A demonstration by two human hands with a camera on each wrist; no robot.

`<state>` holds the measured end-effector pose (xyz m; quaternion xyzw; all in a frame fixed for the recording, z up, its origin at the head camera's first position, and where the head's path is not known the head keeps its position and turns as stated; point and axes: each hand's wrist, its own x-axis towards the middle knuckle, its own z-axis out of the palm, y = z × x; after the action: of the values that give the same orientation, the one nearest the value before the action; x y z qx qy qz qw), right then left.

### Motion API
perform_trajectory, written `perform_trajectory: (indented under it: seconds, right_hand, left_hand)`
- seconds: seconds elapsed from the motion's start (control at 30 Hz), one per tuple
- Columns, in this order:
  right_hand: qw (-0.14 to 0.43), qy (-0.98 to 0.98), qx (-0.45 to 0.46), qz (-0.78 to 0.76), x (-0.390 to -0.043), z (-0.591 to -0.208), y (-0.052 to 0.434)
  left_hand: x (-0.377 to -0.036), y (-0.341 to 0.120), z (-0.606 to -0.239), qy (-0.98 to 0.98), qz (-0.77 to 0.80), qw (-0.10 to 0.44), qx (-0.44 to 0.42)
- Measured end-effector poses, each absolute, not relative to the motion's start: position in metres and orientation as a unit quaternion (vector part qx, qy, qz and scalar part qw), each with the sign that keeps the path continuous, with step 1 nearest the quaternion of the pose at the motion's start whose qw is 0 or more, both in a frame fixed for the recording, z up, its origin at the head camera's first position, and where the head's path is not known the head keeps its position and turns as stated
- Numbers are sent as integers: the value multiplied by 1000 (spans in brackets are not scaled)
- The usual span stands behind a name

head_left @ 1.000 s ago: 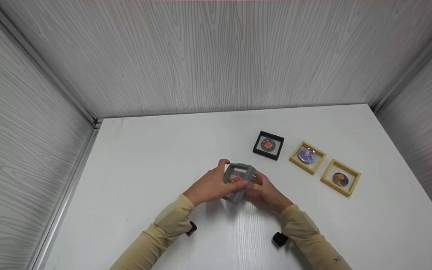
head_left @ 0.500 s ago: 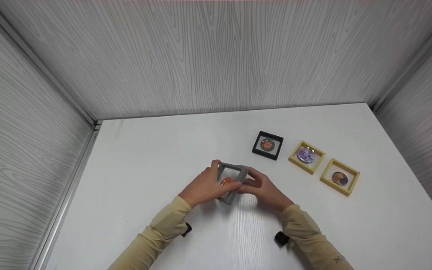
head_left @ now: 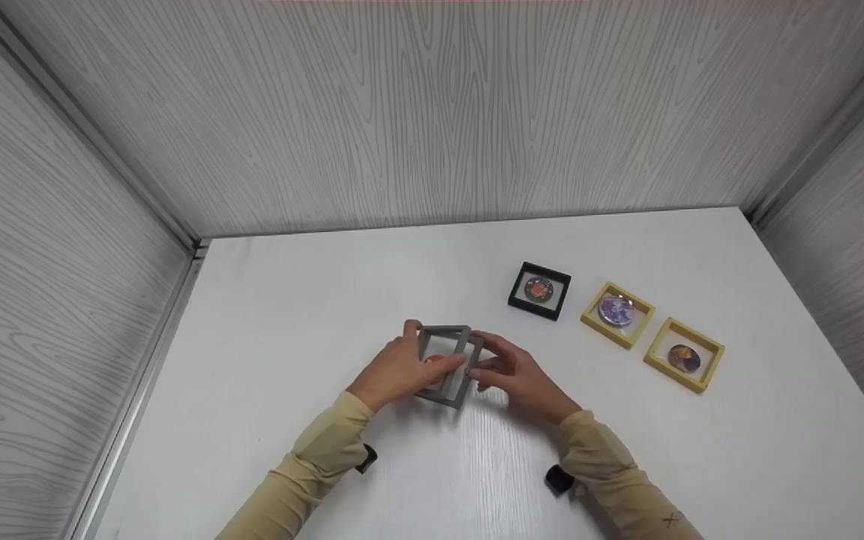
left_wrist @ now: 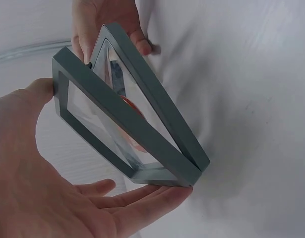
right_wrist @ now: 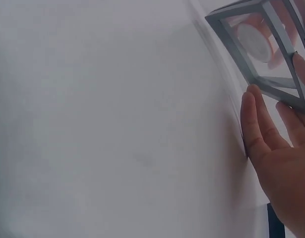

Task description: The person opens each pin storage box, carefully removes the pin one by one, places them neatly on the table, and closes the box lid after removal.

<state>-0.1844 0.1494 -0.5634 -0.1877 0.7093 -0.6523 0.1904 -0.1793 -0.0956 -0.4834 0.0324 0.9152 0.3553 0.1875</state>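
Note:
A grey floating display frame point(left_wrist: 128, 118), its two clear-film halves parted in a wedge and joined along one edge, is held between both hands above the white table. Between the films sits a round orange piece point(left_wrist: 137, 113) with a pale back point(right_wrist: 255, 43). My left hand point(head_left: 391, 375) grips the left side, thumb across the face and fingers around the far and near edges. My right hand point(head_left: 520, 379) pinches the right side with thumb and fingers; its fingertips lie along the frame's outside in the right wrist view.
Back right on the table lie a black display frame point(head_left: 532, 307) with a dark and red disc, a yellow frame point(head_left: 604, 335) with a purple disc, and another yellow frame point(head_left: 672, 377) with a brown-orange disc. Wood-grain panels point(head_left: 417, 112) enclose the back and sides.
Both hands have brought the grey frame to the left, the left hand farther. The frame has turned flatter to the head view, and its two halves now show apart at the right side.

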Motion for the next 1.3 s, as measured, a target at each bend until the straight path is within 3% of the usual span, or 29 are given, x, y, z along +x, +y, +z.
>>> perform_trajectory:
  seconds: [0.37, 1.3]
  right_hand:
    - [167, 739, -188, -625, -185, -558, 134]
    - [108, 899, -216, -366, -185, -540, 86]
  left_hand:
    - [-183, -107, -484, 918, 352, 183, 1]
    - [-183, -150, -483, 918, 347, 188, -40]
